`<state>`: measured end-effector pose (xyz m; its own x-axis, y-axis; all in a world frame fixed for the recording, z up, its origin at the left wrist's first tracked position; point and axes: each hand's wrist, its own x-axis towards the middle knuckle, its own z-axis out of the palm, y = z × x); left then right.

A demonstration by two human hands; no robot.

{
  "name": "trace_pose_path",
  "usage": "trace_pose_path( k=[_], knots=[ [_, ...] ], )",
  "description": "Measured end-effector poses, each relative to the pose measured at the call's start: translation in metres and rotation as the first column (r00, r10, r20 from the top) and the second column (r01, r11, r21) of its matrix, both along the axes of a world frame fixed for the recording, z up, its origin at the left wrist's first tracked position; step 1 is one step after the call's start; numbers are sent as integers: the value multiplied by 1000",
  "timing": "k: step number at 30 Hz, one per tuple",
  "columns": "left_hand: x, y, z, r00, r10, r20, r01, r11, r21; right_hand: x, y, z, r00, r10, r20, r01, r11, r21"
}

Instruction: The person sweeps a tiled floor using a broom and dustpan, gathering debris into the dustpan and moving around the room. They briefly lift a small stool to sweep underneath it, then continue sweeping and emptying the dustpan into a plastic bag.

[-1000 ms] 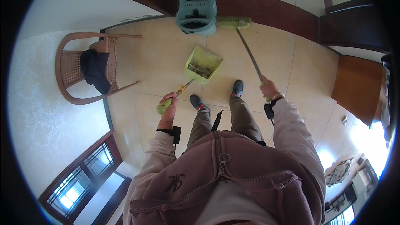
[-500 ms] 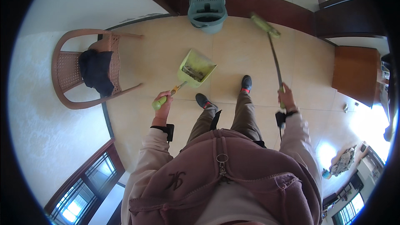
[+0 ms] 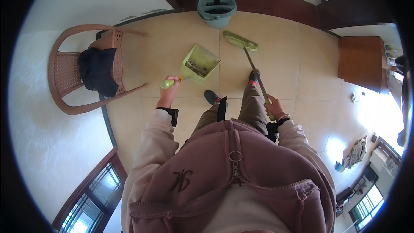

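Note:
My left hand [image 3: 171,85] is wrapped round the green handle of a long-handled dustpan [image 3: 209,56]. Grey-brown debris [image 3: 196,68] lies in the pan, whose opening faces away from me. My right hand [image 3: 275,105] grips the lower end of a broom's stick [image 3: 257,74]. The broom's green head [image 3: 240,41] is out in front, beyond the dustpan and a little to its right, apart from it. My feet stand below the two tools, and the broom stick passes across my right shoe [image 3: 254,76].
A grey-green bucket [image 3: 217,18] stands by the dark red threshold [image 3: 276,2] ahead. On the left is a rocking armchair [image 3: 67,75] with a dark cloth [image 3: 98,71] on it. A brown wooden cabinet [image 3: 361,64] is at the right, and a bundle [image 3: 356,152] lies on the floor beyond.
My right hand has come inward and toward me, swinging the broom head left, closer to the dustpan. The dustpan stays in my left hand, with its pan at nearly the same place.

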<state>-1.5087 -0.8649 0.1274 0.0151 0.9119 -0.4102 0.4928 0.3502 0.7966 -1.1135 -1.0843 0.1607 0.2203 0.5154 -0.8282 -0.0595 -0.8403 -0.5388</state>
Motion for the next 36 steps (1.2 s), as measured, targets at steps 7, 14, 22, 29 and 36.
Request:
trace_pose_path(
  k=[7, 14, 22, 29, 36],
  knots=[
    [-13, 38, 14, 992, -124, 34, 125, 992, -16, 1, -44, 67, 961, -271, 46, 274, 958, -79],
    [-13, 74, 34, 966, -260, 16, 260, 966, -4, 63, -36, 20, 698, -716, 7, 714, 696, -72],
    [5, 107, 21, 950, -299, -90, 294, 953, -65, 54, -23, -8, 692, -722, -18, 714, 688, -126],
    [3, 106, -2, 864, -385, -325, 424, 904, 57, -83, 20, 23, 945, -309, -107, 292, 945, -150],
    [-10, 100, 15, 896, -336, -290, 377, 921, 97, -127, 86, 87, 950, 19, -313, -58, 991, -117]
  ],
)
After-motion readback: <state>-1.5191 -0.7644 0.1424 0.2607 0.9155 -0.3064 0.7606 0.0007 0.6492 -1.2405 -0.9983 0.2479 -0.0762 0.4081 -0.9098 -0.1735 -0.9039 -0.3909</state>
